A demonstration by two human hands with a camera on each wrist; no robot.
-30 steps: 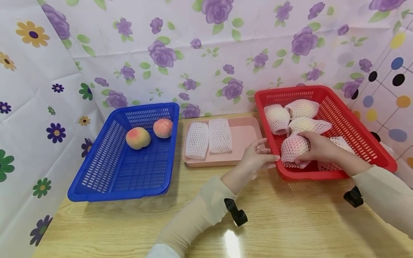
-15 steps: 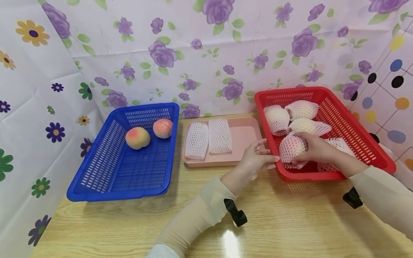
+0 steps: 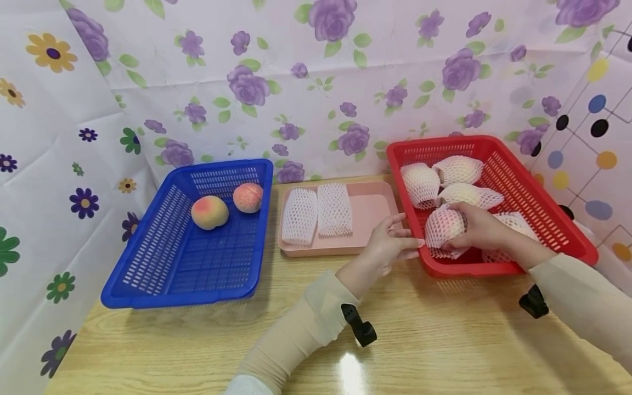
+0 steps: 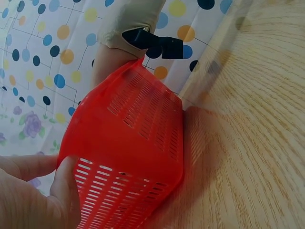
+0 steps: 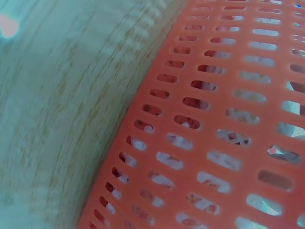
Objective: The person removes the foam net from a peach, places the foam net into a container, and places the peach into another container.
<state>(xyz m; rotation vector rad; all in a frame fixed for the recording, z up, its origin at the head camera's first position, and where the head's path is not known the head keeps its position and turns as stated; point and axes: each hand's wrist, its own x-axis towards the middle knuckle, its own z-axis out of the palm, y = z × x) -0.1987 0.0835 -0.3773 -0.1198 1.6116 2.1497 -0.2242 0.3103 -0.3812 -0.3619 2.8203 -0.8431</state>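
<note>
My right hand holds a peach in a white foam net, at the near left corner inside the red basket. Pinkish skin shows through the mesh. My left hand is at the basket's left rim; in the left wrist view its thumb lies on the outer wall and a finger reaches the rim, pinching it. Other netted fruits lie behind and beside the held one. Through the slots of the basket wall, the right wrist view shows only fragments of netting.
Left of the red basket, a pink tray carries two empty foam nets. A blue basket at far left contains two bare peaches. Everything stands on a wooden table against a floral cloth.
The right hand and netted peach shift very slightly left in the head view, along with the red basket as the view drifts. The left hand keeps its place at the rim.
</note>
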